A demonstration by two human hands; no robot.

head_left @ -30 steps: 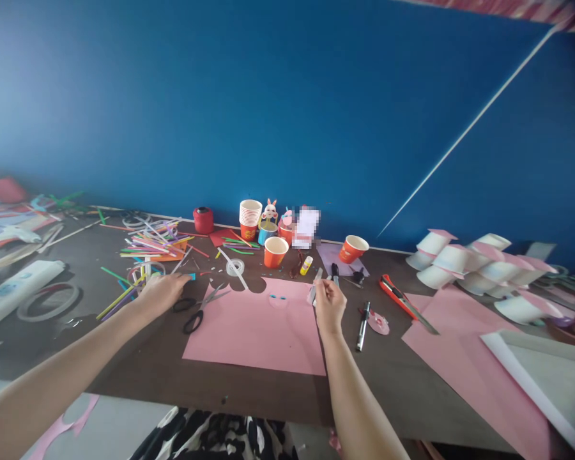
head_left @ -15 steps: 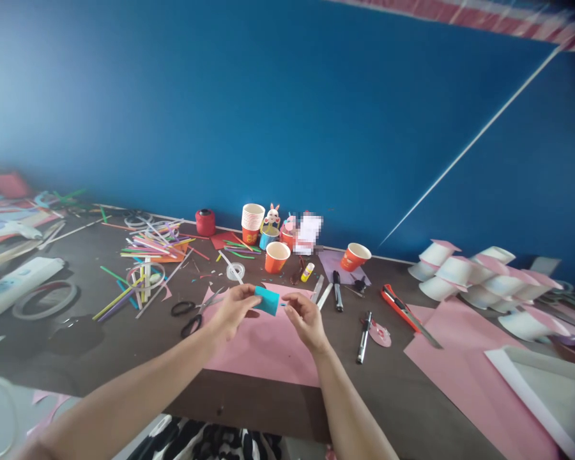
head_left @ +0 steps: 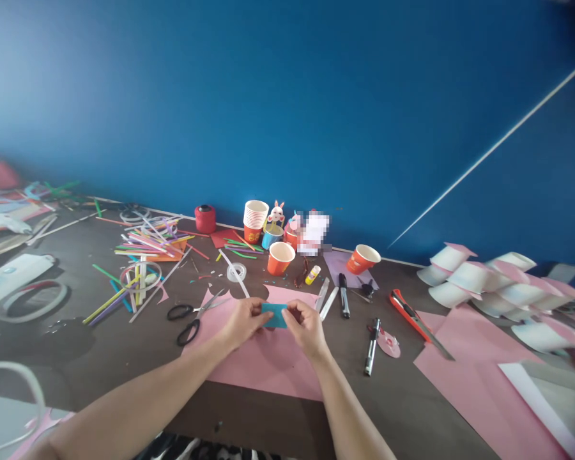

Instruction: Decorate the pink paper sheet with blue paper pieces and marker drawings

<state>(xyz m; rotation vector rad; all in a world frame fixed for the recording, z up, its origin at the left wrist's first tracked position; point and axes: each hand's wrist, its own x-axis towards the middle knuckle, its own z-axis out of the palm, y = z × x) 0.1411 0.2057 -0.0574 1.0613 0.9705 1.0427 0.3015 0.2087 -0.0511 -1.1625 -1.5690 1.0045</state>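
Observation:
A small rectangular piece of blue paper is held level between both hands above a pink sheet. My left hand is closed on its left end, thumb in front. At the other end my right hand pinches the paper between thumb and fingers. Black-handled scissors lie left of my left hand, their blades on the pink sheet's edge. A roll of clear tape lies just beyond my left hand.
Paper cups, a glue stick and a black marker stand or lie behind the hands. An orange box cutter lies right, near white-and-pink cup shapes. Coloured strips are heaped left.
My right hand has closed on the right end of the blue paper, where it was apart before. The paper has turned level. The view has shifted slightly.

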